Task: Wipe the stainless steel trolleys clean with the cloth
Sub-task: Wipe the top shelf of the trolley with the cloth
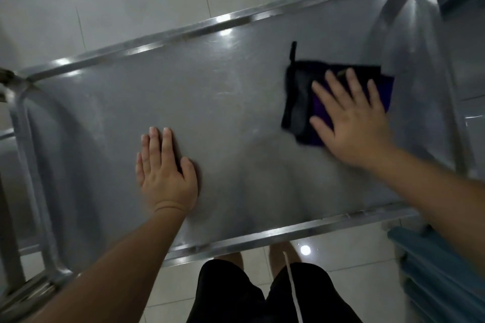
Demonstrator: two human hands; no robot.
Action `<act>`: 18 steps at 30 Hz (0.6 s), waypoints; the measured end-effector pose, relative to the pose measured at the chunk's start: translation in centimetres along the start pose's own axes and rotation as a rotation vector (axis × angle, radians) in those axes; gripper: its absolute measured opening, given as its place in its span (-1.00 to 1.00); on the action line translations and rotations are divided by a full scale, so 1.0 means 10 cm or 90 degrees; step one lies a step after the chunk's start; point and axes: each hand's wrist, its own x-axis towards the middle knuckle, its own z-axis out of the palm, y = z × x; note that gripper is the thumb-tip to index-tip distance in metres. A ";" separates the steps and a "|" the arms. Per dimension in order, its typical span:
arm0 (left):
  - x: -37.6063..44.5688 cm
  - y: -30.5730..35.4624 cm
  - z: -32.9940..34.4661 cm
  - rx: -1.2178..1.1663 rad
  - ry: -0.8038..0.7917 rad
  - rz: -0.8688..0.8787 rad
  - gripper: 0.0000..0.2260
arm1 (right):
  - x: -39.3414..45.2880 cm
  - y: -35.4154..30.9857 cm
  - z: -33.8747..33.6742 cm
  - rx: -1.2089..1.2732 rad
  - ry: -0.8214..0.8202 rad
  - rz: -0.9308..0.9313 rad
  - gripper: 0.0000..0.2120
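- My right grip [351,118]: fingers spread wide, flat, pressing the cloth [301,102] onto the trolley [210,92] top.
- Cloth: dark w/ purple, folded, under my right palm and poking out beyond the fingertips.
- My left grip [164,173]: wide, flat on bare steel, well apart from cloth.

The trolley [210,102] is showing a flat, shiny steel top shelf with a raised rim, running slantwise across the view and reflecting lights. The cloth [299,102], dark, black and purple, folded flat, is lying on the shelf's right part with a small loop sticking out from its far corner.
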 end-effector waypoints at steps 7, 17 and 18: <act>-0.01 0.02 -0.03 -0.007 -0.003 0.000 -0.34 | -1.59 -0.35 0.38 -0.023 -0.059 -0.116 -0.32; 0.01 -0.04 0.04 0.009 0.002 0.018 -0.35 | 0.20 -0.80 0.09 -0.005 0.032 -0.050 -0.32; 0.02 -0.05 0.05 0.010 0.007 0.018 -0.35 | 0.53 -0.86 0.03 0.004 0.033 -0.039 -0.32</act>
